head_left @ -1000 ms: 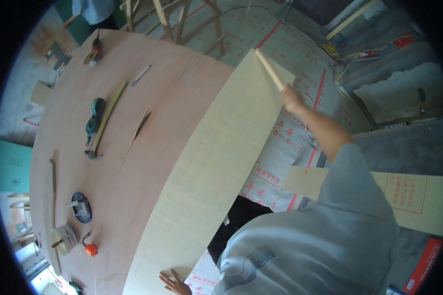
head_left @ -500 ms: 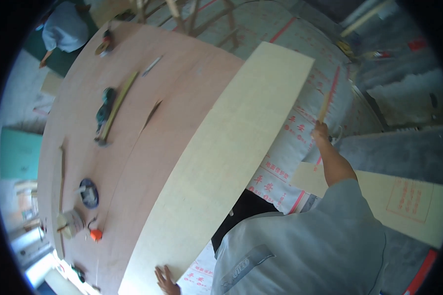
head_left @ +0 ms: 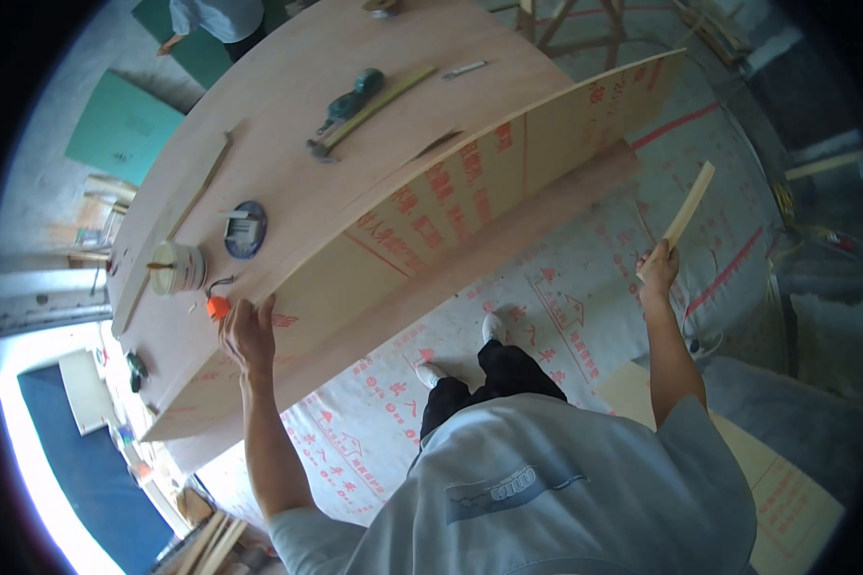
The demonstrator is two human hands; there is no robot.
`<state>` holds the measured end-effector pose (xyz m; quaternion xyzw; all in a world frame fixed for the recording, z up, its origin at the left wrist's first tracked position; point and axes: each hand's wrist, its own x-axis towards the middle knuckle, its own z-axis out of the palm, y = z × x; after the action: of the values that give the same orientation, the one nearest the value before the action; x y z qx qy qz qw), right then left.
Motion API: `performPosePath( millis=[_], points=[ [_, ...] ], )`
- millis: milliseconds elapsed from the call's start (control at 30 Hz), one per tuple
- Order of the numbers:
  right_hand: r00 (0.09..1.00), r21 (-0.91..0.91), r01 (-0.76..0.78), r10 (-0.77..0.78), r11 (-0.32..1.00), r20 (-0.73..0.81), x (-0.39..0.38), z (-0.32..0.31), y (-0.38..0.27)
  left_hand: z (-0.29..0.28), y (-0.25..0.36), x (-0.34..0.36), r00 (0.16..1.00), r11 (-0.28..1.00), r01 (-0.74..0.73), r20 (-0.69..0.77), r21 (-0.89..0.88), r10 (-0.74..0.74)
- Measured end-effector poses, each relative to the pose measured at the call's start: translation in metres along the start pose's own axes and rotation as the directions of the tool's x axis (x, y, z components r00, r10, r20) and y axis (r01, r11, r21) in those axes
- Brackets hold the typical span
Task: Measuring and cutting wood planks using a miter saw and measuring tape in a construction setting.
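Observation:
A long, narrow plywood board (head_left: 470,196) stands tilted on its long edge along my side of the large wooden tabletop (head_left: 297,163). Its printed face is turned toward me. My left hand (head_left: 249,335) has its fingers closed over the board's upper edge near the left end. In my right hand (head_left: 659,268), out to the right and away from the board, is a short, pale wooden stick (head_left: 690,206). That stick points up and away from me. Just beyond my left hand lies a small orange object (head_left: 218,307) with a dark cord.
On the tabletop are a hammer (head_left: 384,110), a green power tool (head_left: 357,94), a blue round dish (head_left: 245,230), a white bucket (head_left: 179,266) and a long wood strip (head_left: 201,187). Another plywood sheet (head_left: 777,479) lies at right. A co-worker (head_left: 222,19) stands beyond the table.
The board has gone from lying flat to tilted up on edge. My left hand has moved from resting spread on it to gripping its edge. My right hand still holds the stick.

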<state>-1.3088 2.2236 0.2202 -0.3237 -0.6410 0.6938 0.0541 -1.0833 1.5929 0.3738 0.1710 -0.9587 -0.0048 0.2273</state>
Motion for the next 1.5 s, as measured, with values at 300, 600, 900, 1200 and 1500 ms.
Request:
performPosePath(
  millis=[300, 600, 900, 1200, 1500],
  points=[
    [0.940, -0.090, 0.320, -0.304, 0.943, 0.158, -0.047, 0.031, -0.023, -0.041, -0.027, 0.002, 0.880, 0.937, 0.349, 0.345, -0.007, -0.325],
    [0.370, -0.297, 0.928, -0.631, 0.224, 0.681, -0.163, 0.130, -0.027, 0.034, -0.145, -0.063, 0.720, 0.914, 0.405, 0.625, -0.027, -0.301],
    [-0.056, 0.057, 0.998, 0.028, -0.031, 0.998, -0.304, 0.379, 0.042, 0.104, -0.209, -0.096, 0.650, 0.861, 0.498, 0.703, -0.107, -0.289],
    [-0.177, 0.221, 0.939, 0.182, -0.264, 0.967, -0.317, 0.513, 0.085, 0.100, -0.292, -0.109, 0.876, 0.823, 0.386, -0.114, -0.416, -0.468],
    [-0.233, 0.207, 0.964, -0.152, -0.167, 0.961, -0.366, 0.557, 0.127, 0.139, -0.360, -0.019, 0.436, 0.427, 0.897, 0.392, -0.115, -0.810]
  ],
)
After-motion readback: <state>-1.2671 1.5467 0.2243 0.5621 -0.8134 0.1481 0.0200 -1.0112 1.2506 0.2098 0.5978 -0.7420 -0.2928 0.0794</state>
